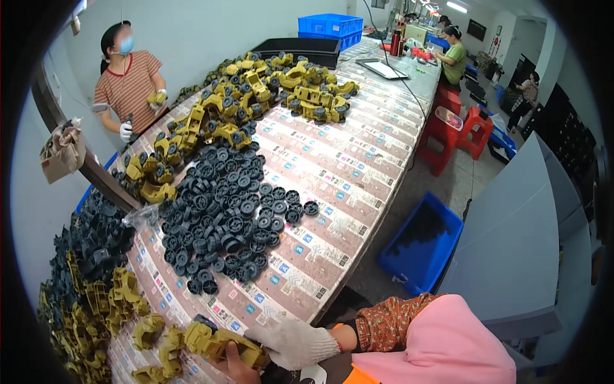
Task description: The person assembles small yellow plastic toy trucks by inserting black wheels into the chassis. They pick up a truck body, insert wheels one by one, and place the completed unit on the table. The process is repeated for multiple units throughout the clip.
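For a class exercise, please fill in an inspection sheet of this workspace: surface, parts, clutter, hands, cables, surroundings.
Surface: long table under a striped, printed covering; glare toward its far end.
Parts: heap of round black plastic wheels; beyond it, a pile of mustard-yellow plastic toy-vehicle bodies.
Clutter: crumpled clear plastic bag beside the wheels; black rectangular tray and stacked blue plastic crates farther back.
Hands: bare left hand grips one yellow body; white-gloved right hand touches its end, grip partly hidden.
Cables: thin dark cable hanging over the far end.
Surroundings: co-worker in a striped shirt; red plastic stools.
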The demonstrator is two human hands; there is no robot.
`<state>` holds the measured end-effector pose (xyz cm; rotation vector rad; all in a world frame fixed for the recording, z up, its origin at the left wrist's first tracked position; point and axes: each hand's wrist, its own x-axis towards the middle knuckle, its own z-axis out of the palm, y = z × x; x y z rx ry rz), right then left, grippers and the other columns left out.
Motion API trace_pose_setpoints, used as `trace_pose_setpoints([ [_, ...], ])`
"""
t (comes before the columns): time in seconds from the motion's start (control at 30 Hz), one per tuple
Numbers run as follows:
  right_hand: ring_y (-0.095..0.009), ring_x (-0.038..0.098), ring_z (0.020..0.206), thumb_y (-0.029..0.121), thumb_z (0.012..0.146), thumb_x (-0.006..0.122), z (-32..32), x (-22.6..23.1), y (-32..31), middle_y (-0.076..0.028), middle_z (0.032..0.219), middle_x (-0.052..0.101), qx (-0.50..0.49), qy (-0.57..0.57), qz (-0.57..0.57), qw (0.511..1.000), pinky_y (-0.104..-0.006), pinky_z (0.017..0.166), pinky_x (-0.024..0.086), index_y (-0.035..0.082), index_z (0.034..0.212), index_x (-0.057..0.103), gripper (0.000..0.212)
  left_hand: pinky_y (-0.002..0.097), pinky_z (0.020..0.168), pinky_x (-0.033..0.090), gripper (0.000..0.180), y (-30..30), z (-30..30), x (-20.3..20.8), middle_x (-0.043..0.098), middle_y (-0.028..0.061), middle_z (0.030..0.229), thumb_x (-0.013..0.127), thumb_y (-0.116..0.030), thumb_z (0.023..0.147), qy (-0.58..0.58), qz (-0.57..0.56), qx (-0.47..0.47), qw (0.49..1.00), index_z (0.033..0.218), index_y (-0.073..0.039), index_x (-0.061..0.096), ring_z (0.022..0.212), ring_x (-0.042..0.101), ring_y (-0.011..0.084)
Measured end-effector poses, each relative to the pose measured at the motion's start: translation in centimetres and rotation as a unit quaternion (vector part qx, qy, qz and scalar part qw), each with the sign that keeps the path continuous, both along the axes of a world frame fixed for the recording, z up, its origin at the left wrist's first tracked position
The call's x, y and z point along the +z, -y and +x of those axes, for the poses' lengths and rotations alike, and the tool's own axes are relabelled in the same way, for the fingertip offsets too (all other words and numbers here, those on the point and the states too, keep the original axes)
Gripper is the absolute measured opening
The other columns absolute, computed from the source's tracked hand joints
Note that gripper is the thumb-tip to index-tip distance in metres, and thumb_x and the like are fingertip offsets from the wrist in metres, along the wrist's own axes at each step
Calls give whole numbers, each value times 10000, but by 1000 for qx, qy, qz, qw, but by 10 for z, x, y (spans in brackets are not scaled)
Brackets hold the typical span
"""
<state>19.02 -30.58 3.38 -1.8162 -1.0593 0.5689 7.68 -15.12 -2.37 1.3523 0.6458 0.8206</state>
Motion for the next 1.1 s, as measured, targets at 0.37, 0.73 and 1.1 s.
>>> trace_pose_setpoints([
  [0.37, -505, 699, 863, 175, 896, 635, 14, -8, -7, -278, 911, 705, 65, 0, -75, 995, -586, 752, 543, 16, 1210, 574, 357, 371, 963, 504, 496, -8, 1, 8, 618, 77, 1300, 739, -80, 1003, -46, 10, -137, 989, 1443, -1, 522, 1116, 594, 211],
  [0.73, -413, 667, 1184, 281, 882, 744, 55, 42, -15, -240, 1358, 638, 125, 104, 120, 979, -481, 961, 551, 77, 1447, 559, 628, 305, 820, 575, 646, -49, -1, 55, 639, 114, 1354, 709, -66, 1001, -264, -64, -366, 890, 1584, -64, 431, 1079, 680, 200],
  [1.1, -208, 686, 906, 486, 888, 813, 73, 17, 7, -124, 987, 715, -66, -281, -22, 957, -378, 772, 552, 4, 1170, 633, 586, 613, 1120, 463, 877, -69, -25, 22, 498, 181, 1590, 717, -481, 995, 123, -343, -340, 867, 1676, -146, 277, 1441, 502, 378],
])
